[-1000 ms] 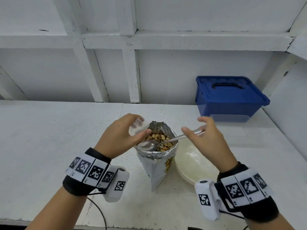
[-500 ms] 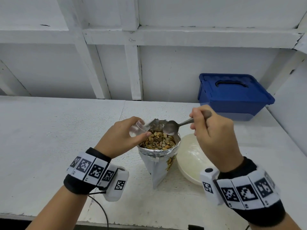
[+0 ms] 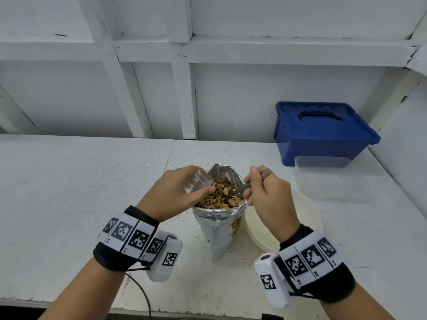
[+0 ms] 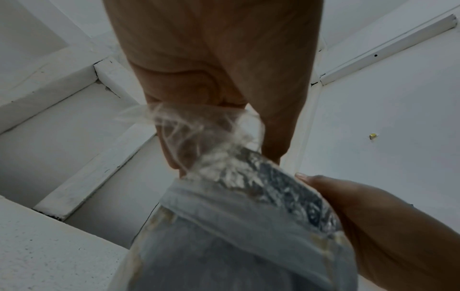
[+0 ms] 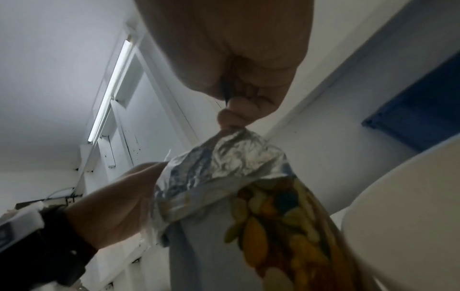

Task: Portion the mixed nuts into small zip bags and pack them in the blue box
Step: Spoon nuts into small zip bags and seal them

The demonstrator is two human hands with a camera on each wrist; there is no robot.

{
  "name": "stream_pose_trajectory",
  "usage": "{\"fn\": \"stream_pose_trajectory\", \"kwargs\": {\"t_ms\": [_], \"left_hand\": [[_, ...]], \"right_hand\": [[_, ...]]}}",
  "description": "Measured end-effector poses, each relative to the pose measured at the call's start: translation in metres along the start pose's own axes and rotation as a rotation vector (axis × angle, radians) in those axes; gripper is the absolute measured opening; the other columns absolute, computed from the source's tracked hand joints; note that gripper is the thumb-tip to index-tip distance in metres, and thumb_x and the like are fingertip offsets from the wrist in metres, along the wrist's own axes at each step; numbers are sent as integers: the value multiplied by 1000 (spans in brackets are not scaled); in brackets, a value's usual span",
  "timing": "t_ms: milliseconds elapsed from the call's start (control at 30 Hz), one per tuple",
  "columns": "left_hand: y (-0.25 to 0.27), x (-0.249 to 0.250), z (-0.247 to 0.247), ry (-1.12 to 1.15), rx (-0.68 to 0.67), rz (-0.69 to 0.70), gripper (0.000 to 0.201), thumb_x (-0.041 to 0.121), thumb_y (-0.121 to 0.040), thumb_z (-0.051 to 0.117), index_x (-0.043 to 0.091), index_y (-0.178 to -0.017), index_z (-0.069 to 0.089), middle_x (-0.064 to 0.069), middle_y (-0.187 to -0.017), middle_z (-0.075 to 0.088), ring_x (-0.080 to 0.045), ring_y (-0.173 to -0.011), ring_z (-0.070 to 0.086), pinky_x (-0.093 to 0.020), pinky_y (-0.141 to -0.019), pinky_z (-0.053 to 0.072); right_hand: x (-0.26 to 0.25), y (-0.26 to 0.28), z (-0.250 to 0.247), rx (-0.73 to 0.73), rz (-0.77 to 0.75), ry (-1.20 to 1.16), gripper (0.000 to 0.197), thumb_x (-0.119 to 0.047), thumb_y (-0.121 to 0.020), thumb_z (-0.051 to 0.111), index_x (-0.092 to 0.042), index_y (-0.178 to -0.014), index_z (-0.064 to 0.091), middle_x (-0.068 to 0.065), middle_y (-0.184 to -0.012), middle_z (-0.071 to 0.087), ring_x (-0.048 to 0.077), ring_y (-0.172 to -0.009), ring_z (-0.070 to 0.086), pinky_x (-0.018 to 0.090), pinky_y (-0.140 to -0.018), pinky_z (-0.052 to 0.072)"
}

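Foil pouch (image 3: pixel 219 229) stands upright on the table (image 3: pixel 69 192), long axis vertical, mouth up w/ the crinkled silver rim rolled outward; printed nut pic on its side facing the bowl (image 3: pixel 307 218). Pouch is full nearly to the rim w/ mixed nuts (image 3: pixel 221 197), tan and brown, lumpy. Left hand (image 3: pixel 175 195) sits at the pouch's left rim, fingers curled round a small clear zip bag (image 3: pixel 198 181), thin crumpled film, its open mouth tilted toward the pouch opening; thumb reaches over the rim just beside the nuts. In the left wrist view the bag (image 4: pixel 199 128) hangs bunched below the fingers (image 4: pixel 174 149), touching the foil edge. Right hand (image 3: pixel 268 197) at the pouch's right rim, fist closed on a metal spoon (image 3: pixel 245 187): handle end pokes up out past the thumb, shaft slants down-left into the nuts, bowl end buried, can't see it. Smooth cream bowl, round, sits under and right of the right hand, touching or just beside the pouch, can't tell which. Blue box (image 3: pixel 323 135), hard plastic, lid on w/ recessed handle, sits well beyond the right hand by the wall.
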State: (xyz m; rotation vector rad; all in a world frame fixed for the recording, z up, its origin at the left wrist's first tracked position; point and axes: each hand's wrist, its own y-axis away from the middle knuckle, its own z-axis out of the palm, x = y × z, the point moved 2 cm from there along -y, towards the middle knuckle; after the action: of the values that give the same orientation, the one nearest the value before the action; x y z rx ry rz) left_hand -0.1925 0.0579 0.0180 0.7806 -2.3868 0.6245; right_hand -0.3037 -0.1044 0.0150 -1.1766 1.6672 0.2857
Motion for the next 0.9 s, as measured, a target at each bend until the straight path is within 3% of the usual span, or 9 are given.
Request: {"fn": "stream_pose_trajectory", "kwargs": {"t_ms": [100, 267, 433, 500, 700, 767, 833, 900], "left_hand": [[0, -1, 0, -18, 7, 7, 60, 73, -66, 44, 30, -104, 60, 13, -86, 66, 3, -79, 59, -10, -64, 44], [1, -2, -2, 18, 20, -12, 77, 74, -63, 46, 23, -120, 57, 15, -96, 63, 1, -87, 60, -7, -71, 42], [1, -5, -7, 53, 43, -21, 75, 70, -63, 54, 24, -122, 54, 19, -103, 55, 12, -92, 52, -3, -74, 39], [0, -6, -12, 3, 28, 0, 74, 70, -63, 53, 23, -120, 56, 16, -100, 56, 10, -92, 51, -3, -73, 38], [-6, 0, -23, -181, -238, -12, 93, 96, -45, 32, 35, -113, 50, 24, -93, 47, 8, -86, 48, -8, -65, 36], [-10, 2, -22, -254, -290, -22, 91, 89, -52, 41, 30, -120, 52, 24, -94, 44, 5, -87, 47, -8, -66, 34], [-14, 5, -20, -316, -314, -40, 73, 71, -69, 57, 25, -126, 51, 19, -98, 44, -2, -87, 44, -9, -68, 33], [-17, 9, -18, -354, -322, -43, 62, 58, -77, 60, 23, -128, 50, 14, -103, 44, -5, -93, 40, -16, -72, 32]], "right_hand": [[1, 1, 0, 2, 46, -37, 30, -25, -98, 39, -18, -74, 55, -4, -54, 57, 5, -52, 56, 15, -56, 46], [7, -2, -4, 34, 223, -224, 35, -25, -99, 36, -9, -75, 56, 2, -53, 60, 6, -42, 52, 14, -45, 41], [14, -2, -8, 73, 330, -351, 36, -24, -100, 36, -6, -75, 56, 3, -52, 59, 9, -41, 51, 17, -40, 40], [16, -3, -12, 87, 350, -382, 36, -25, -100, 36, -7, -75, 56, 3, -51, 58, 8, -41, 51, 17, -40, 40], [21, -12, -29, 149, 352, -429, 37, -28, -100, 37, -10, -74, 55, 0, -48, 58, 8, -41, 50, 18, -40, 39], [21, -17, -34, 167, 351, -433, 37, -28, -100, 37, -9, -74, 56, -1, -47, 57, 7, -40, 49, 18, -39, 39], [20, -20, -39, 186, 342, -432, 37, -28, -100, 36, -9, -74, 56, -1, -46, 57, 7, -40, 49, 18, -39, 38], [19, -23, -42, 201, 331, -444, 37, -27, -100, 36, -9, -74, 55, -1, -46, 56, 7, -40, 48, 18, -39, 37]]}}
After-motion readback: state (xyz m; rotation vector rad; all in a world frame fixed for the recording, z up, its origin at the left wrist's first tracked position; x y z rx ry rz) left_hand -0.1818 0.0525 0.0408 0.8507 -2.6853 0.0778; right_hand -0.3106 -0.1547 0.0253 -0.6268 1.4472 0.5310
